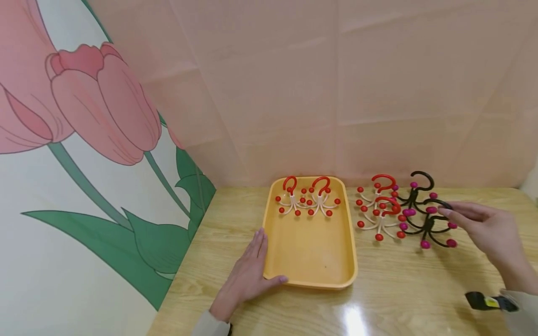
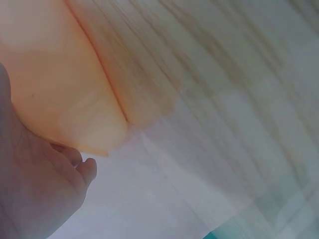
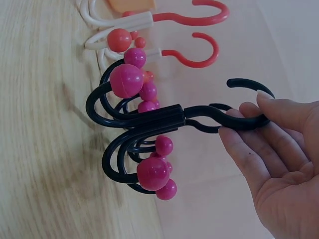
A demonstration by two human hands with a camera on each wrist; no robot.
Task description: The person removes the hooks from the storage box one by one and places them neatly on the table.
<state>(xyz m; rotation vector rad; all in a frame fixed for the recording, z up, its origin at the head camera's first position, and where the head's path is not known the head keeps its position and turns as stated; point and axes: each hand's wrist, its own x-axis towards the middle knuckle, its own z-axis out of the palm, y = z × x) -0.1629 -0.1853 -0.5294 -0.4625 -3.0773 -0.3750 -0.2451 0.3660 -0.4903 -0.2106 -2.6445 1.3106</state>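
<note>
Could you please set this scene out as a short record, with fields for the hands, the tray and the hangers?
Left hand: against the near left corner of the yellow tray
Right hand: pinches the nearer black hanger by its hook
In tray: two red-and-white hangers, side by side at the far end
Right of tray: two other red-and-white hangers, the farther black hanger and the held one

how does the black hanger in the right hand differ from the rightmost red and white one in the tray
The black hanger has magenta balls; the red and white hanger has red balls. The right hand pinches the black hanger's hook; no hand touches the red and white hanger. The black hanger is right of the tray; the red and white hanger is inside it. Both have hooks and ball-tipped arms.
</note>
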